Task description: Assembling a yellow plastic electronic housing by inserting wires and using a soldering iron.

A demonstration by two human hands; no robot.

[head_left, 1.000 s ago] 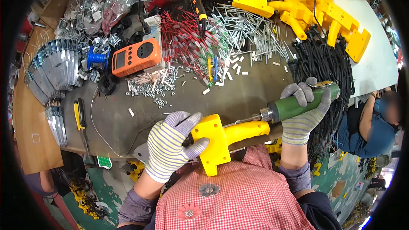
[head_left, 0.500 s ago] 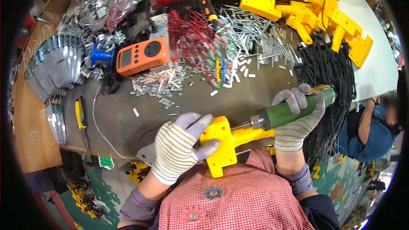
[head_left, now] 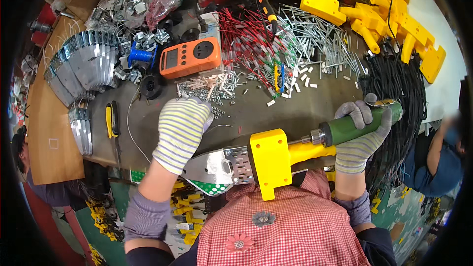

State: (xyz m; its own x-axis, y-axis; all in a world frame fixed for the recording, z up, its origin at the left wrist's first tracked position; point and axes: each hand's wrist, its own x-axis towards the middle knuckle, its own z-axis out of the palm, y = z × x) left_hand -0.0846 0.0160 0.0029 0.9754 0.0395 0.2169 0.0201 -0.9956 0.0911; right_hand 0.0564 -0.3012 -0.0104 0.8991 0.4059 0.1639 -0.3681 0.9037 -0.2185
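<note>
Right hand [head_left: 363, 135], in a grey-fingered, striped knit glove, is wrapped firmly around a green cylindrical power driver [head_left: 340, 132] with a metal chuck. The driver's bit points left toward a yellow plastic housing [head_left: 270, 160] with a moulded handle, which lies to the left of that hand, in front of the body; the handle reaches back beneath the chuck almost to the glove. Where the bit's tip meets the housing is hidden, so contact there is hard to judge. From the housing's left side runs a flat silver metal blade [head_left: 209, 167] with rows of slots, its far end close to the left wrist.

Left hand [head_left: 182, 130], gloved alike, is up and to the left of the housing, apart from it, with fingers bent together and turned away; I cannot tell whether it grips anything. Just beyond it is a loose heap of small metal screws and nuts [head_left: 224, 89], then an orange rectangular meter [head_left: 189, 59]. Yellow-and-black-handled pliers [head_left: 112, 120] lie farther left, and a bundle of black cables [head_left: 396, 88] sits beyond the driver.
</note>
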